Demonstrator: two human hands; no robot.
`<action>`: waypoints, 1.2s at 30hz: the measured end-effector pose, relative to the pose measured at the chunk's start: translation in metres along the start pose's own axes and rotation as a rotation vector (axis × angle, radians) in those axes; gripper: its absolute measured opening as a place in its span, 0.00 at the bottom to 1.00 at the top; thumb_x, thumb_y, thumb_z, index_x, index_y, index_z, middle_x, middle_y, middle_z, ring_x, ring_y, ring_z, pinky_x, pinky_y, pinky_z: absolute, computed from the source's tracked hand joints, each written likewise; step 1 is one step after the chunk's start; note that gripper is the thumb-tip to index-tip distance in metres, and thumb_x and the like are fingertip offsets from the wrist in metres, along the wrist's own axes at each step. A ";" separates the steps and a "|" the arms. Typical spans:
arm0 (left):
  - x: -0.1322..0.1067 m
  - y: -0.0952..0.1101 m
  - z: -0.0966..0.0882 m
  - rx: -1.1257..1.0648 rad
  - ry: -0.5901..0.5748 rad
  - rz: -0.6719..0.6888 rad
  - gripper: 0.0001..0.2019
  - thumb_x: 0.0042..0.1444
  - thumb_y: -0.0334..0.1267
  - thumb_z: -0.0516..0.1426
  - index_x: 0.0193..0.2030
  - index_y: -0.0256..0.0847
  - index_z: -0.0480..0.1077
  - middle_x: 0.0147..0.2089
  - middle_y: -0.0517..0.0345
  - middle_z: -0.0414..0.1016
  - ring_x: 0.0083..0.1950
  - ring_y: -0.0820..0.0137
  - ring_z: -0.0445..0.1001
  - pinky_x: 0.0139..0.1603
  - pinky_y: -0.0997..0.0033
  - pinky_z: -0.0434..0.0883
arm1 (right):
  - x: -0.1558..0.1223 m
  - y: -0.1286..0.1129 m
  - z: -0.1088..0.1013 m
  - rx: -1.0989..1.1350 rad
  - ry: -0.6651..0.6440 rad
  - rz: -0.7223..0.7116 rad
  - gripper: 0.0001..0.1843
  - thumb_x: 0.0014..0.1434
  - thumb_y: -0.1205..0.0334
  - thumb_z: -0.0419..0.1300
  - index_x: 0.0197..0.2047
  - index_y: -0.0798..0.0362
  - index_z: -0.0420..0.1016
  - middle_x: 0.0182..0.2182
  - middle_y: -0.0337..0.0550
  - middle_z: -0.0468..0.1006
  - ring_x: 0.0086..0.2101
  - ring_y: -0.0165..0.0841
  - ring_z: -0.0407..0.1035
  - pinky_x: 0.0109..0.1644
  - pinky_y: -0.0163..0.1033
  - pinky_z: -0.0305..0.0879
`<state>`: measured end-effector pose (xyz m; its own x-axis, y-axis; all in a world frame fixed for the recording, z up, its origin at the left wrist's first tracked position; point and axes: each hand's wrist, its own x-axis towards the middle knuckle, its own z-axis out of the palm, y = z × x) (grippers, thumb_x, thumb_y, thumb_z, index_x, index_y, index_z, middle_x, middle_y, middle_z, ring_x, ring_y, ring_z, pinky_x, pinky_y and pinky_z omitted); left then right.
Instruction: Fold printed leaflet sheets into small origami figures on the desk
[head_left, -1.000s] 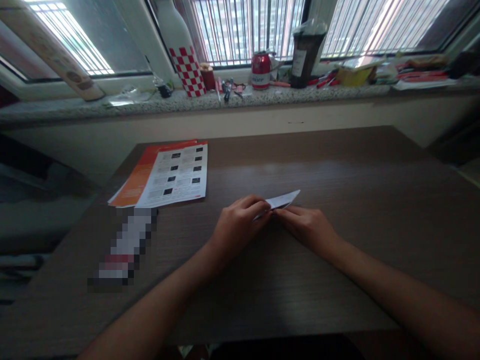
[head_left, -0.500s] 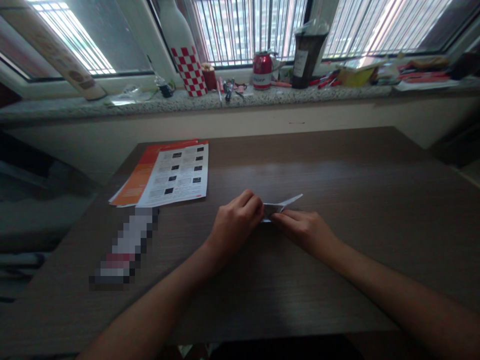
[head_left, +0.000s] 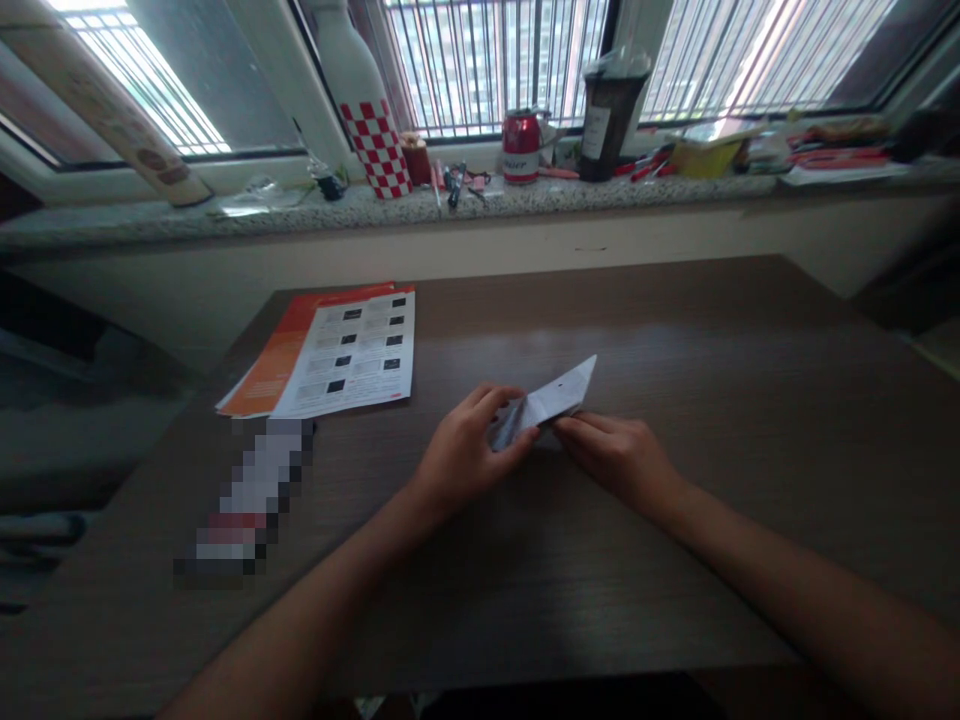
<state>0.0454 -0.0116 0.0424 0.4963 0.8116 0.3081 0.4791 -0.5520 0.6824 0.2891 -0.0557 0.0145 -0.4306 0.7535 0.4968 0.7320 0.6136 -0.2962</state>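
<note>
A small piece of folded white paper (head_left: 559,394) is between my two hands, over the middle of the table. One pointed flap of it slants up to the right, and faint print shows on its surface. My left hand (head_left: 474,437) grips its left end, with the thumb in front and the fingers behind. At the lower right edge, my right hand (head_left: 615,450) pinches the paper with its fingers closed together. The fingertips of the right hand partly hide the fold there.
Printed sheets with orange parts (head_left: 352,350) lie on the table (head_left: 712,350) at the back left. Nearer me is a pixelated object (head_left: 247,500). Along the windowsill (head_left: 480,205) stand a checkered bottle (head_left: 379,145), a red can (head_left: 520,148) and a dark drink cup (head_left: 611,120).
The paper has tilted so that its flap rises higher and shows its broad face. My left hand has opened from a closed grasp into a thumb-and-finger grip.
</note>
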 end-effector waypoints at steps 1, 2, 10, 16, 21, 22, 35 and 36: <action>0.000 -0.001 0.000 -0.013 -0.025 -0.015 0.18 0.65 0.40 0.65 0.60 0.42 0.72 0.55 0.50 0.78 0.52 0.61 0.80 0.51 0.59 0.78 | 0.000 0.001 0.000 -0.007 0.025 0.003 0.11 0.75 0.63 0.55 0.49 0.50 0.81 0.40 0.46 0.86 0.35 0.36 0.81 0.36 0.37 0.71; 0.000 -0.002 0.000 -0.025 -0.042 -0.023 0.19 0.65 0.41 0.65 0.61 0.42 0.72 0.56 0.50 0.78 0.53 0.60 0.80 0.52 0.58 0.78 | 0.001 0.002 0.000 -0.012 0.039 0.006 0.12 0.76 0.62 0.55 0.49 0.51 0.81 0.41 0.47 0.86 0.35 0.36 0.81 0.36 0.37 0.71; 0.002 -0.007 -0.002 0.019 -0.003 0.002 0.18 0.63 0.38 0.66 0.58 0.42 0.73 0.53 0.51 0.77 0.51 0.60 0.78 0.52 0.57 0.77 | -0.001 0.006 -0.002 -0.018 -0.003 -0.017 0.13 0.76 0.60 0.56 0.55 0.51 0.80 0.43 0.47 0.87 0.35 0.37 0.82 0.34 0.38 0.72; 0.000 -0.005 -0.003 0.167 0.046 0.101 0.20 0.62 0.39 0.67 0.58 0.42 0.70 0.53 0.50 0.76 0.51 0.59 0.78 0.50 0.57 0.77 | -0.003 0.008 -0.012 -0.025 0.001 -0.093 0.11 0.74 0.60 0.60 0.55 0.50 0.80 0.43 0.43 0.87 0.35 0.35 0.81 0.35 0.39 0.72; 0.000 -0.011 -0.005 0.290 0.069 0.150 0.20 0.62 0.38 0.67 0.58 0.42 0.68 0.52 0.49 0.76 0.50 0.57 0.78 0.49 0.57 0.77 | -0.003 0.012 -0.019 0.017 0.035 -0.126 0.16 0.73 0.62 0.62 0.62 0.47 0.76 0.42 0.41 0.86 0.35 0.32 0.79 0.37 0.38 0.71; 0.000 -0.013 -0.005 0.324 0.065 0.163 0.20 0.63 0.38 0.66 0.58 0.42 0.67 0.52 0.49 0.76 0.50 0.57 0.78 0.49 0.57 0.77 | -0.002 0.013 -0.020 0.010 0.059 -0.125 0.17 0.72 0.63 0.63 0.63 0.46 0.76 0.42 0.41 0.85 0.36 0.33 0.78 0.39 0.39 0.72; 0.002 -0.023 0.001 0.529 -0.140 0.412 0.13 0.70 0.31 0.60 0.58 0.42 0.67 0.52 0.53 0.79 0.51 0.58 0.77 0.57 0.55 0.72 | 0.007 0.024 -0.012 -0.151 -0.018 -0.093 0.22 0.68 0.62 0.65 0.64 0.46 0.73 0.60 0.51 0.77 0.61 0.49 0.69 0.68 0.60 0.64; 0.001 -0.023 0.001 0.521 -0.147 0.413 0.12 0.70 0.31 0.59 0.58 0.43 0.68 0.52 0.53 0.79 0.52 0.59 0.77 0.57 0.56 0.72 | 0.007 0.025 -0.012 -0.154 -0.022 -0.100 0.21 0.68 0.63 0.65 0.63 0.46 0.73 0.59 0.50 0.78 0.60 0.48 0.70 0.69 0.60 0.63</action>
<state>0.0358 0.0020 0.0269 0.7891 0.5004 0.3563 0.4969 -0.8610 0.1085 0.3105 -0.0384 0.0201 -0.5155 0.6962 0.4995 0.7561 0.6439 -0.1172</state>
